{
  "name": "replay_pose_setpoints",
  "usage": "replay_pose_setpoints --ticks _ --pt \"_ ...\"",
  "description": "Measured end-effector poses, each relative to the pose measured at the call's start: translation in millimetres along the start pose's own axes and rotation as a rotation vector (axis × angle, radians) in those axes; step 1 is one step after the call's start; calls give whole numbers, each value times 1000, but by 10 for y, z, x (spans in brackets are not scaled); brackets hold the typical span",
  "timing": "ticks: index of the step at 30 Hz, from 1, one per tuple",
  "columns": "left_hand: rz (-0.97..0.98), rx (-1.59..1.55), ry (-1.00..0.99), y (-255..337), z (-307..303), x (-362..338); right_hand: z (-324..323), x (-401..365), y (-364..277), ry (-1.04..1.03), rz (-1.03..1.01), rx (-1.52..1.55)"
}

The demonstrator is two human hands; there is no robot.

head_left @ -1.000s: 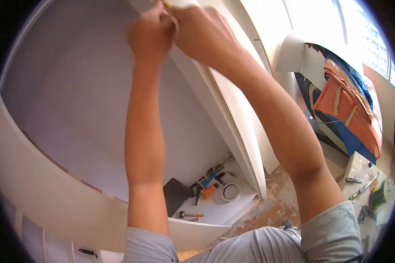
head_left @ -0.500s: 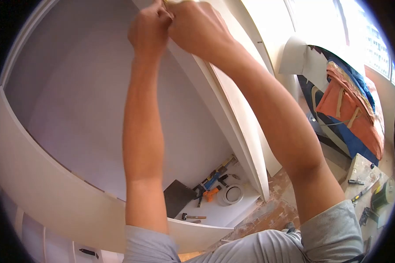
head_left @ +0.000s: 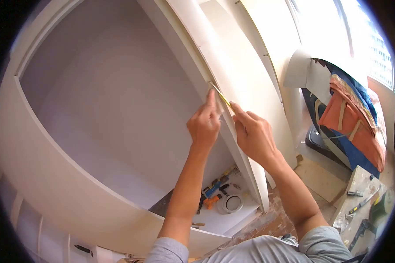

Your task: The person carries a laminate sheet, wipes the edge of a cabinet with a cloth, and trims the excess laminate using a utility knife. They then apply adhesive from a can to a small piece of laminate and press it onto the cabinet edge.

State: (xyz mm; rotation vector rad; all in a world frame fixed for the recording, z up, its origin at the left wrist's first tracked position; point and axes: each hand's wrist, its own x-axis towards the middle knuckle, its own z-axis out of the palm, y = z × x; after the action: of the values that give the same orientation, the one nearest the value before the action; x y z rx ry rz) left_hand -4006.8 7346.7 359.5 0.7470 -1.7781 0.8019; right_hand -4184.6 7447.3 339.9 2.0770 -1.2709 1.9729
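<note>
My right hand (head_left: 253, 133) is closed around a slim yellow tool (head_left: 224, 99) with a thin pale end. I cannot make out its exact kind. The tool slants up and left, its tip against the edge of a cabinet's white upright panel (head_left: 238, 142). Just below that tip is my left hand (head_left: 205, 123), index finger stretched along the panel edge and the other fingers loosely bent. It is slightly blurred, and nothing shows in its grip.
Inside the cabinet's lower corner lie an orange power tool (head_left: 212, 201) and a white ring-shaped object (head_left: 232, 203). At right, orange and blue cloths (head_left: 349, 116) are heaped. A board (head_left: 360, 190) with several tools stands at lower right.
Both hands have come down from the top of the view and shifted right along the panel edge. They were together and are now slightly apart, with the yellow tool more visible.
</note>
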Motion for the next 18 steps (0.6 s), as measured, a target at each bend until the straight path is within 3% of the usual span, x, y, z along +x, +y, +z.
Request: replay_pose_setpoints --ticks 1,5,7,10,11,12,13,14,18 --pt "2 -11 37 -1 -49 2 -56 -32 -3 23 -20 45" --pt "-865 -362 96 267 -576 -414 2 -176 101 12 26 194" --pt "-994 -427 152 265 -587 -1008 136 -138 172 93 -34 351" --pt "-1128 -357 -267 408 -651 -2409 198 -42 181 84 -8 340" --pt "-1356 -422 -374 633 -738 -2751 238 -4 204 79 -7 345" --pt "-1374 -386 -426 675 -737 -3511 282 30 236 110 -16 356" --pt "-1430 -468 -357 807 -782 -4157 319 55 263 140 -23 366" --pt "-1585 -325 -565 916 -996 -4644 342 73 280 137 -20 369" --pt "-1788 -120 -713 1620 -1787 -5817 452 85 316 144 -14 399"
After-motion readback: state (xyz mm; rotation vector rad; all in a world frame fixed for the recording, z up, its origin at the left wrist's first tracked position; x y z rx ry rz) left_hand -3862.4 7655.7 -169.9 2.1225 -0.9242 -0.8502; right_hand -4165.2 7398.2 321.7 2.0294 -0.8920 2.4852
